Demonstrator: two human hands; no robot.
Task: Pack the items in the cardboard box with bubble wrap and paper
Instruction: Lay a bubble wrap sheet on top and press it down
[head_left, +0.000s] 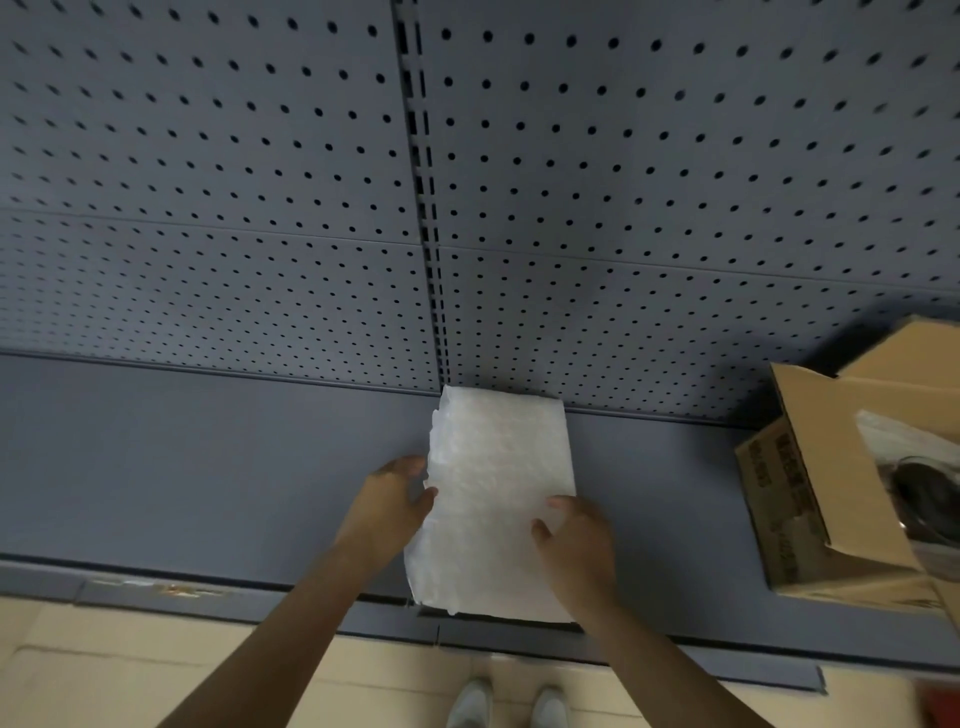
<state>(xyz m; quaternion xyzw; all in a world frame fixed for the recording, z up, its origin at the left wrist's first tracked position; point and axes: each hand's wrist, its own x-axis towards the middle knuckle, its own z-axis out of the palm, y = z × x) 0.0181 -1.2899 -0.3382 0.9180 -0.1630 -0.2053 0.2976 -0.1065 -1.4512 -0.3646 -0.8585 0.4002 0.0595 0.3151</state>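
Grey metal shelf (208, 467) backed by a perforated panel (208, 182); beige floor tiles (78, 660) at near edge. Folded bubble wrap (498, 483) lies flat at the shelf's centre, overhanging its near edge. Left hand (392, 504) grips its left edge; right hand (576, 540) pinches its near right part. Open box (810, 478) stands far right, holding wrapped dark items (919, 488).

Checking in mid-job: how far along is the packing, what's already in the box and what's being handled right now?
Partly done: the open cardboard box at the right of the grey shelf already holds something dark under clear wrap; what it is I can't tell. In hand: a folded stack of bubble wrap lies on the shelf, the left hand at its left edge, the right hand on its near right corner. Left: getting it into the box; flaps are still open.
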